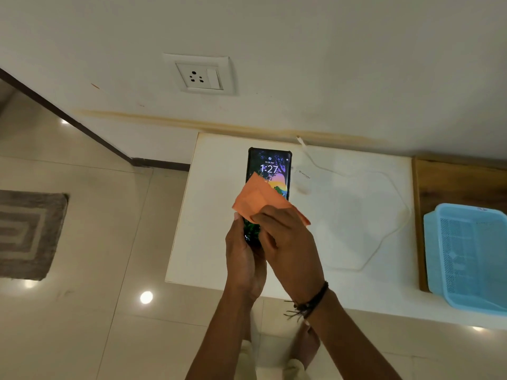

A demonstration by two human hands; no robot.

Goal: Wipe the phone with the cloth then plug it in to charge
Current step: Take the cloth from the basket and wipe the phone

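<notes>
Both hands busy — left hand (244, 259) grips phone (270, 171), right hand (288, 242) presses cloth (255, 198)

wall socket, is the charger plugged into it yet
No, the wall socket has bare holes and nothing in it, while the white charger lies on the white table with its cable looped beside it.

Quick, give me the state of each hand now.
Left hand: closed around the phone, holding it up.
Right hand: gripping the orange cloth against the screen.
</notes>
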